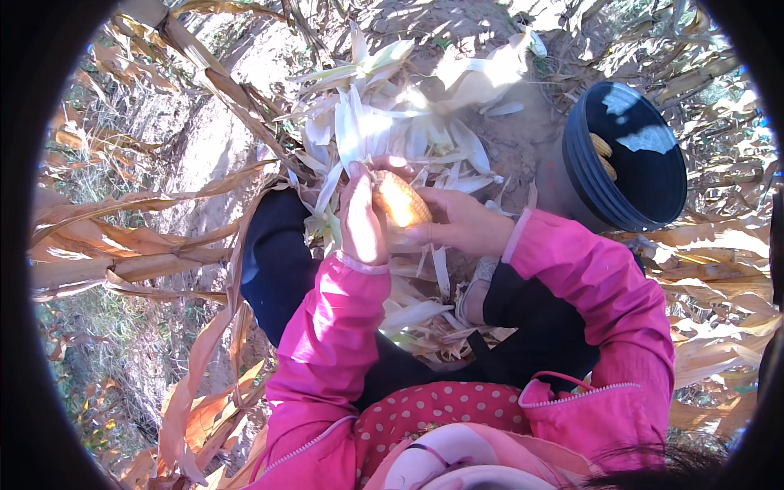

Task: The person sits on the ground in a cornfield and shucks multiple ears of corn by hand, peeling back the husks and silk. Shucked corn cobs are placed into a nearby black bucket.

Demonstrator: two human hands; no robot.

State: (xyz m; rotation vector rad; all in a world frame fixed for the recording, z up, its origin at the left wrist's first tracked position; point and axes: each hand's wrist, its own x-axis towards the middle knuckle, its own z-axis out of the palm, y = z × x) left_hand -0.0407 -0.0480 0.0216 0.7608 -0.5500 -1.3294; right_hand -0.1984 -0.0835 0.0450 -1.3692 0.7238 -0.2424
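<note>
An ear of yellow corn (401,199), its kernels bared, lies between my two hands above my lap. My left hand (362,214) grips it at the upper left end, where pale husk leaves (349,131) stand up behind the fingers. Whether those leaves are still joined to the ear, I cannot tell. My right hand (462,222) holds the lower right end with thumb and fingers. Sunlight glares on the kernels and on my left hand.
Stripped corn husks (416,138) are heaped on the soil before me and between my legs. To the right a dark ribbed bucket (649,177) leans, with bare corn ears (602,147) inside. Dry corn stalks (141,266) reach in from the left.
</note>
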